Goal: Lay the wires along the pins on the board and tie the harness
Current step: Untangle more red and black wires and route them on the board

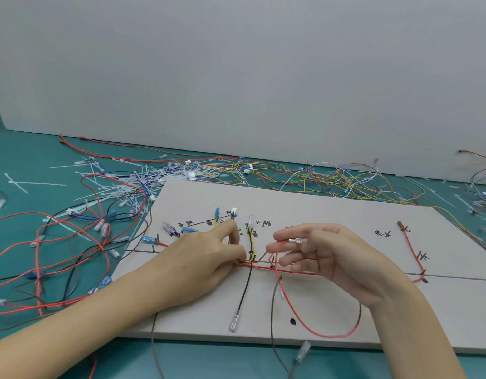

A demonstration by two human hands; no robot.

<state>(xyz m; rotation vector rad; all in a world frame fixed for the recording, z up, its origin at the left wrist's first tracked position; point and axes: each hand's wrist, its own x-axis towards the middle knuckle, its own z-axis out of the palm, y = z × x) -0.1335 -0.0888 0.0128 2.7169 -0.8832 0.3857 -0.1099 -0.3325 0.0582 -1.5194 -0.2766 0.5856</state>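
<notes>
board point(332, 214) sits on the table point(22, 160), cable ties point(126, 184) piled off its back left corner, loose wires point(318, 176) strung behind it along the wall point(236, 64).

left hand point(209, 258): fingers pinched, pressing down | right hand point(326, 255): fingertips pinching

Board point(332, 214) has handwritten Chinese labels: 黄, 红 (rest illegible).
</notes>
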